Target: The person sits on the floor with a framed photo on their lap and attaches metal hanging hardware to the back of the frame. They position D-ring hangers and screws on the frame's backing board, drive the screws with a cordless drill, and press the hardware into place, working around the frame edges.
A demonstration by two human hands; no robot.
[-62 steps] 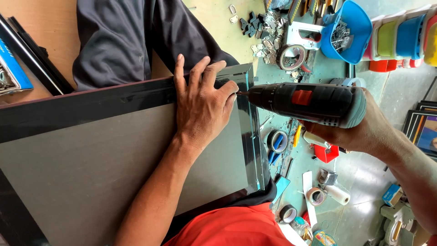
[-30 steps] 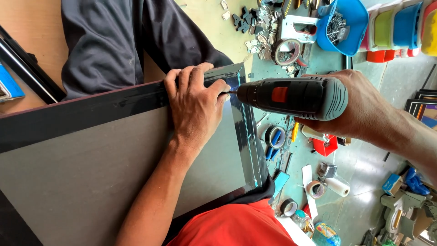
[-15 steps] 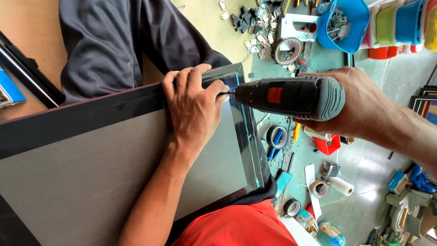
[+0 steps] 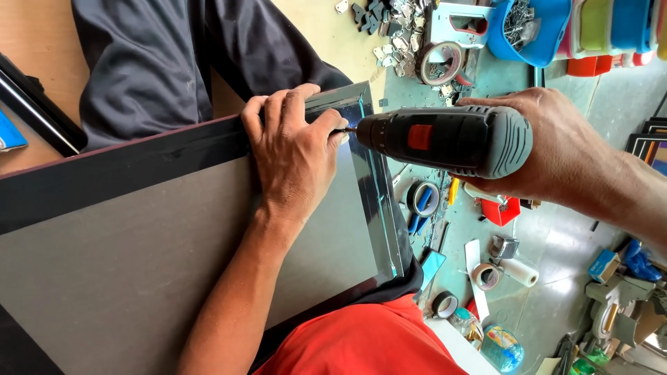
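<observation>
The left hand [image 4: 295,149] lies flat on the back of a picture frame [image 4: 118,250], fingers curled over its dark top rail and the thumb pinching something small at the corner, too small to make out. The frame's grey backing board fills the left and middle of the view, with a glossy black moulding [image 4: 375,201] running down its right edge. The frame rests across the person's lap, above a red shirt [image 4: 361,340] at the near edge.

The right hand [image 4: 556,156] is wrapped closed around the body of a cordless drill [image 4: 445,142], dark grey with a red switch patch on its side. The drill lies level, its bit tip touching the frame corner just beside the left thumb.

Beyond the frame, a dark grey garment [image 4: 180,62] lies on a tan wooden surface. At the far right, a blue plastic tub [image 4: 531,31] holds metal hardware, next to green, yellow and red bins [image 4: 604,28]. A roll of tape [image 4: 441,62] and scattered metal hangers sit near them. On the greenish floor to the right are a small red box [image 4: 501,210], more tape rolls [image 4: 486,276], a blue-rimmed roll [image 4: 422,198] and a small blue carton [image 4: 603,264].
</observation>
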